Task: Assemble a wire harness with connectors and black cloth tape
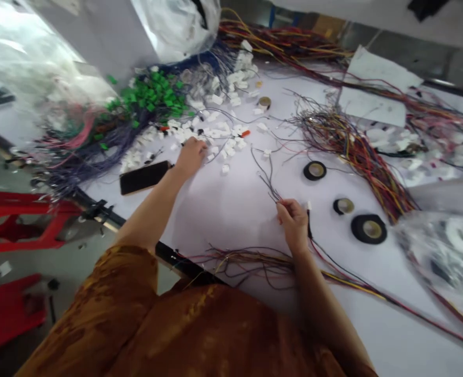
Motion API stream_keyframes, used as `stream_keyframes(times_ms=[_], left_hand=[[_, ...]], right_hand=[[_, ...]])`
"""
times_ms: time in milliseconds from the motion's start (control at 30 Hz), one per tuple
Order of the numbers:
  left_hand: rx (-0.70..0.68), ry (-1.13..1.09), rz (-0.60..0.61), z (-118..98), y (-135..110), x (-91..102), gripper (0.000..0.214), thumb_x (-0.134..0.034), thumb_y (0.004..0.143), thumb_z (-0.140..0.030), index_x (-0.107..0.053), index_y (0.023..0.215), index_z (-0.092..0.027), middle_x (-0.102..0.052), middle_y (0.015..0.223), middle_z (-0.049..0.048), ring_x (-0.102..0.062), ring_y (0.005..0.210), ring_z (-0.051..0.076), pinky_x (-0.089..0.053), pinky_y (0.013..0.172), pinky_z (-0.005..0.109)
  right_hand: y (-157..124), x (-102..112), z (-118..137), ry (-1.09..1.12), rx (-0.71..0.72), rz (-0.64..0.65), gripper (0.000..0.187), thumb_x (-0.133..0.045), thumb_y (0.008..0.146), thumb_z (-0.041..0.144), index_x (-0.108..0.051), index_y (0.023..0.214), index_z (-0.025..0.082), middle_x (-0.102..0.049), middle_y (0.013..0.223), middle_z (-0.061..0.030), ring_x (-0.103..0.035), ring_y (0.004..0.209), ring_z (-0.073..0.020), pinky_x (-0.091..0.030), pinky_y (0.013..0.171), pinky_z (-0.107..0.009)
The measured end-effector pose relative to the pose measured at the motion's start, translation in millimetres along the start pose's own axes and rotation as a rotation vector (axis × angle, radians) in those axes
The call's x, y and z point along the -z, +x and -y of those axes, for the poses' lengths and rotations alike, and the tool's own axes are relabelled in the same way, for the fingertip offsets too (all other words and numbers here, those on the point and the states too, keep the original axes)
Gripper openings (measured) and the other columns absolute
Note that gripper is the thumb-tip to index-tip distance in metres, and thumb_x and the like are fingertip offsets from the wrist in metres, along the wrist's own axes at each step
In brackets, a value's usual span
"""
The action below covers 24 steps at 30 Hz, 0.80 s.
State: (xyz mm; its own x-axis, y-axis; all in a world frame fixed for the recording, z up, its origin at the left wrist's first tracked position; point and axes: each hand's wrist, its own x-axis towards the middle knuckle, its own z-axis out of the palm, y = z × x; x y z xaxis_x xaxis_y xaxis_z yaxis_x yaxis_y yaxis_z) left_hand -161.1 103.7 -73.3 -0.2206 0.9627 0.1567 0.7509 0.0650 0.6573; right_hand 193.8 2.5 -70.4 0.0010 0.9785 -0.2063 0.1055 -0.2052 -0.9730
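My right hand (293, 222) pinches several thin dark wires (269, 183) whose ends fan out over the white table. Just right of it lies a white connector with a black sleeve (309, 220). Farther left, my left hand (193, 156) reaches to the near edge of a spread of small white connectors (219, 131). Its fingers are curled down among them, and whether they grip one is hidden. A dark phone (144, 178) lies beside my left forearm. Along the table's near edge runs a loose bundle of wires (251, 256), passing beneath my right forearm.
Green connectors (155, 94) are heaped at the back left above purple wires (94, 157). Black tape rolls (368, 229) lie on the right, near a thick multicoloured wire bundle (357, 141). A clear plastic bag (447, 251) sits far right. Red stools (19, 220) stand on the floor at left.
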Motion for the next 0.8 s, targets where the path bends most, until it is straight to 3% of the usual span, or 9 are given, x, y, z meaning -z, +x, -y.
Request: stream_keyframes(times_ms=[100,200,333,467,600,800], left_hand=[[0.033,-0.123,-0.077,-11,-6,-1.5,0.012,-0.056,0.082,-0.011,-0.062,0.082,-0.02,-0.063,0.08,0.0039,-0.064,0.077,0.018,-0.052,0.084,0.035],[0.12,-0.446,-0.117,-35,-30,-5.8,0.01,-0.056,0.082,-0.017,-0.065,0.086,-0.018,-0.065,0.072,0.0001,-0.066,0.067,0.013,-0.055,0.074,0.029],[0.205,-0.722,0.157,-80,-73,-27.2,0.01,-0.064,0.079,-0.021,-0.068,0.087,-0.016,-0.07,0.077,0.0016,-0.068,0.07,0.012,-0.058,0.076,0.028],[0.289,-0.834,0.37,-112,-96,-55.1,0.014,-0.07,0.077,-0.024,-0.068,0.087,-0.015,-0.071,0.077,0.003,-0.067,0.07,0.012,-0.058,0.076,0.029],[0.373,-0.942,0.49,-126,-107,-71.5,0.022,-0.075,0.076,-0.031,-0.067,0.088,-0.015,-0.072,0.08,0.0037,-0.069,0.073,0.014,-0.059,0.074,0.03],[0.373,-1.052,0.524,-127,-120,-79.1,0.023,-0.076,0.076,-0.032,-0.074,0.094,-0.017,-0.074,0.089,0.0037,-0.071,0.082,0.014,-0.058,0.086,0.031]], right_hand=[[2,3,-2,0.046,-0.005,0.005,0.019,-0.065,0.08,0.038,-0.06,0.079,0.019,-0.043,0.059,0.0062,-0.035,0.053,-0.0078,-0.027,0.05,-0.024],[3,5,-3,0.075,-0.018,0.037,0.022,-0.066,0.08,0.039,-0.061,0.078,0.019,-0.038,0.06,0.0065,-0.029,0.054,-0.0074,-0.023,0.051,-0.024],[4,4,-4,0.058,-0.012,0.038,0.023,-0.067,0.079,0.04,-0.066,0.079,0.017,-0.04,0.06,0.0056,-0.029,0.056,-0.0077,-0.021,0.052,-0.025],[5,3,-5,0.043,0.004,0.032,0.025,-0.067,0.078,0.041,-0.07,0.082,0.017,-0.04,0.059,0.005,-0.029,0.056,-0.0083,-0.021,0.052,-0.025],[4,3,-4,0.044,0.013,0.049,0.024,-0.067,0.075,0.041,-0.071,0.08,0.018,-0.036,0.056,0.0056,-0.028,0.055,-0.0086,-0.02,0.051,-0.026],[2,1,0,0.033,0.015,0.048,0.024,-0.067,0.074,0.04,-0.072,0.08,0.018,-0.038,0.056,0.0053,-0.029,0.055,-0.0086,-0.022,0.051,-0.026]])
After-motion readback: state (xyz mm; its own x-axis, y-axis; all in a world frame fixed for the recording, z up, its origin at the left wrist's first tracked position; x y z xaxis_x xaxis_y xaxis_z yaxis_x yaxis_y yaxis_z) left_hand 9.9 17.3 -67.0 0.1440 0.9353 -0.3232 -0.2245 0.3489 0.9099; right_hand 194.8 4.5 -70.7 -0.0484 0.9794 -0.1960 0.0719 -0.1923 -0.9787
